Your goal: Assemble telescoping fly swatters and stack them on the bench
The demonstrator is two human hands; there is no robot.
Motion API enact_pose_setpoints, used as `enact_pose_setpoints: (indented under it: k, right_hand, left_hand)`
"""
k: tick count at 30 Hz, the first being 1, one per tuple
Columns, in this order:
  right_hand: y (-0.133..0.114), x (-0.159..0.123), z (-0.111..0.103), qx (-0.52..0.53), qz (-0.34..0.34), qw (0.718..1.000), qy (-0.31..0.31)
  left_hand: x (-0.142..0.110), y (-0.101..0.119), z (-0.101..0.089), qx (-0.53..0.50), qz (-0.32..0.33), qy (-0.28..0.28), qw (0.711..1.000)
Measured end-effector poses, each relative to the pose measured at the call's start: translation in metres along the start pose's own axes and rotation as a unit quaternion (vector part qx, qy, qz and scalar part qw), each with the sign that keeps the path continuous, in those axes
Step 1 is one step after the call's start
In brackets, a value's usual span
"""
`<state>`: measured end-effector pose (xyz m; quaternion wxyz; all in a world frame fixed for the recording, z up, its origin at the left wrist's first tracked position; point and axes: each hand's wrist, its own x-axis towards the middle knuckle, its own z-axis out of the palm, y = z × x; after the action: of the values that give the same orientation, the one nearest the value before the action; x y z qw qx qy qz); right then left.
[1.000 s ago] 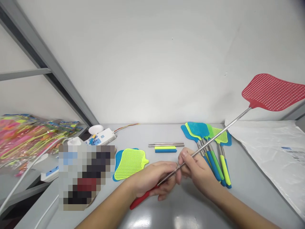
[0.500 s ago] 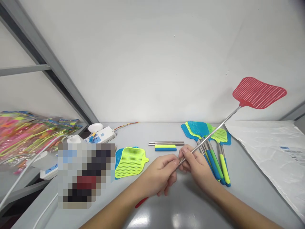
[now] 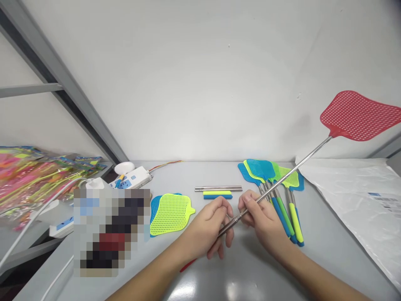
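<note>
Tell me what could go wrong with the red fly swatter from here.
The metal rod has a stepped joint between the left hand and right hand; sudden sliding might pinch skin. In view, the rod crosses the grouped swatters; lowering it could disturb them. The red head might bump the wall behind.

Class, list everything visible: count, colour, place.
Swatter: one, red, silver shaft, held.
Other swatters: several, blue, yellow, green, right.
Swatter heads: two visible, yellow over blue, left.
Rods: at least two, silver, centre.
Grips: two, yellow, blue, before rods.
Power strip: at least one, white, left.
Cables: several, white, left.
Packets: many, multicoloured, far left.
Plastic sheet: one, white, right.
Table: one, grey, below.
Wall: one, white, behind.
Metal frame: one, grey, left.
Blurred patch: one, mixed, left.
Left hand: one, around shaft.
Right hand: one, on shaft.
</note>
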<state>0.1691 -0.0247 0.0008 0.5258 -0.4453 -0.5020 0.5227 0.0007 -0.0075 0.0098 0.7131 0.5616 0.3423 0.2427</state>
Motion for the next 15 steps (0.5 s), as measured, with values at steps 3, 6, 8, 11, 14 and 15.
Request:
enact_pose_setpoints:
  k: [3, 6, 8, 11, 14, 15]
  right_hand:
    - [-0.002, 0.001, 0.0, 0.0, 0.001, 1.0, 0.007]
    - [-0.002, 0.001, -0.001, -0.001, 0.003, 1.0, 0.01]
    - [-0.001, 0.0, -0.001, -0.006, 0.008, 1.0, 0.005]
    - [0.0, 0.001, 0.0, -0.004, 0.019, 1.0, -0.015]
    - [0.001, 0.003, 0.001, 0.007, 0.027, 0.999, -0.025]
    - [0.0, 0.004, 0.0, 0.009, 0.028, 0.999, -0.027]
  left_hand:
    - [0.001, -0.001, 0.0, 0.008, 0.006, 0.013, 1.0]
    - [0.001, 0.002, 0.0, 0.042, -0.003, 0.021, 0.999]
    - [0.0, 0.005, 0.001, 0.096, -0.003, 0.026, 0.995]
    - [-0.002, 0.009, 0.003, 0.212, 0.018, 0.026, 0.977]
    - [-0.003, 0.011, 0.004, 0.287, 0.024, 0.035, 0.957]
    - [-0.003, 0.012, 0.004, 0.297, 0.022, 0.038, 0.954]
